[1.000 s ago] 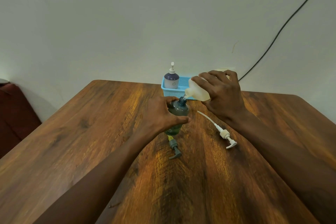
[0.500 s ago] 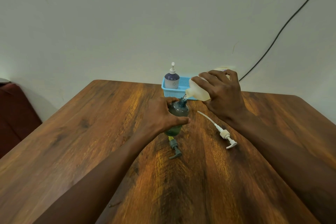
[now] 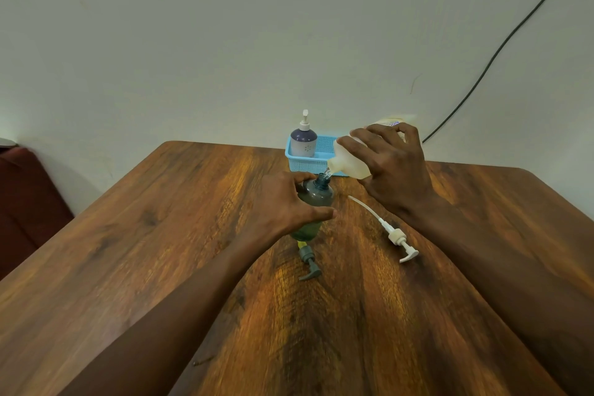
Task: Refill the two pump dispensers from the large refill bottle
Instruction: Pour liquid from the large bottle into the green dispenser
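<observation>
Head view, left hand wrapped around upright smoky-grey dispenser bottle, right hand gripping tilted translucent refill bottle, spout at its open neck, grey pump and white pump lying on glossy wooden table, purple dispenser in blue mesh basket beyond.

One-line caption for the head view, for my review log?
Right hand tips the refill bottle into the open grey dispenser steadied by the left hand; two pump heads lie on the table.
</observation>
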